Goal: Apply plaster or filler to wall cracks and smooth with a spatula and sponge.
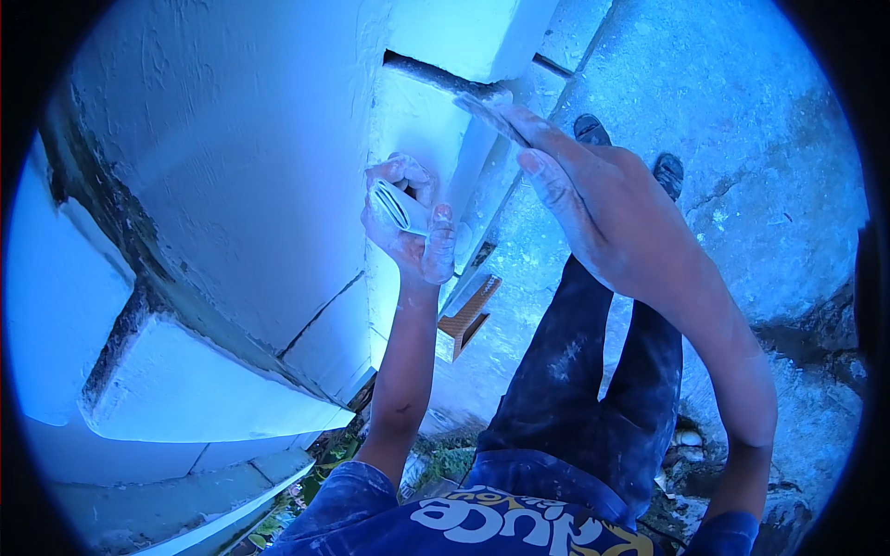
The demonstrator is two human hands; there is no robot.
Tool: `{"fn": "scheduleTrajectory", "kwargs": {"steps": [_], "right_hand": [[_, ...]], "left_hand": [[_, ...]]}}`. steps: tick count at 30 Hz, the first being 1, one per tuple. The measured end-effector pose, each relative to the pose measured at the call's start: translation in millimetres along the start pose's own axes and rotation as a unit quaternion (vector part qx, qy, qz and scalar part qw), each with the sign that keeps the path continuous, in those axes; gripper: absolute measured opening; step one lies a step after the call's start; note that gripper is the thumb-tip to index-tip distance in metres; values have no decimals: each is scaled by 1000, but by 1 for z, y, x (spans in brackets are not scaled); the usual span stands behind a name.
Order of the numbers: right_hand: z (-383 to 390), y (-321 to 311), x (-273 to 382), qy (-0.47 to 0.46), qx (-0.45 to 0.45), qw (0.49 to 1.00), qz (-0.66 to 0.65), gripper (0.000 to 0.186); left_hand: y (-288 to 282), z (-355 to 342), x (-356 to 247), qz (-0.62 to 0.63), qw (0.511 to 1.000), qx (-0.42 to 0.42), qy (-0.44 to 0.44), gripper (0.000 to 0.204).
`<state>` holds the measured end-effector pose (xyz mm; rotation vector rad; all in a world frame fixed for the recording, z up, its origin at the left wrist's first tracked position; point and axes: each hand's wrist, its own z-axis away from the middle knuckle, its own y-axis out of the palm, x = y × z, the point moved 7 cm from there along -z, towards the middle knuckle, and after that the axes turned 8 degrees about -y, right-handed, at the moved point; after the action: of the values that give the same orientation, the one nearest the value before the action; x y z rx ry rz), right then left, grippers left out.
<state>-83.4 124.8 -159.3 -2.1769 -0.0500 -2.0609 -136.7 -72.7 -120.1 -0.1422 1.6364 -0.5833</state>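
Observation:
My left hand (408,241), dusted white, is closed around a folded pale sheet (399,206) close to the white wall surface (408,116). Its layered folds show at one end; whether it is paper or sandpaper I cannot tell. Higher up and to the right, my right hand (603,199) reaches to the corner of the wall, fingers stretched together. Between its thumb and fingers sits a thin greyish flat piece (491,116), its kind unclear. The piece lies by the end of a dark groove (431,72) in the wall. White dust coats the right fingers and thumb too.
Below the wall's edge, a brown slotted block (471,315) rests near the ground. Rough concrete floor (742,167) spreads to the right, with my dark shoes (591,130) on it. Wall panels with dark joints (120,343) fill the left. Green plants (324,463) grow at the lower left.

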Motion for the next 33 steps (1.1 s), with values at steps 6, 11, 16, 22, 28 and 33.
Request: {"fn": "scheduleTrajectory", "kwargs": {"steps": [6, 11, 16, 22, 28, 33], "right_hand": [[0, 11, 7, 3, 2, 978, 210, 42], [3, 8, 5, 21, -26, 973, 230, 43], [2, 0, 0, -10, -33, 980, 194, 43], [3, 7, 2, 7, 5, 973, 230, 45], [4, 1, 2, 8, 2, 970, 241, 45], [2, 1, 2, 12, 14, 972, 235, 46]], "left_hand": [[2, -3, 0, 1, 1000, 15, 8, 53], [3, -1, 2, 8, 1000, 19, 0, 53], [3, -2, -1, -2, 1000, 7, 19, 52], [3, -4, -2, -42, 998, 36, 44, 52], [10, -12, -18, -144, 980, -2, 138, 62], [20, -8, -21, -187, 967, 28, 171, 70]]}}
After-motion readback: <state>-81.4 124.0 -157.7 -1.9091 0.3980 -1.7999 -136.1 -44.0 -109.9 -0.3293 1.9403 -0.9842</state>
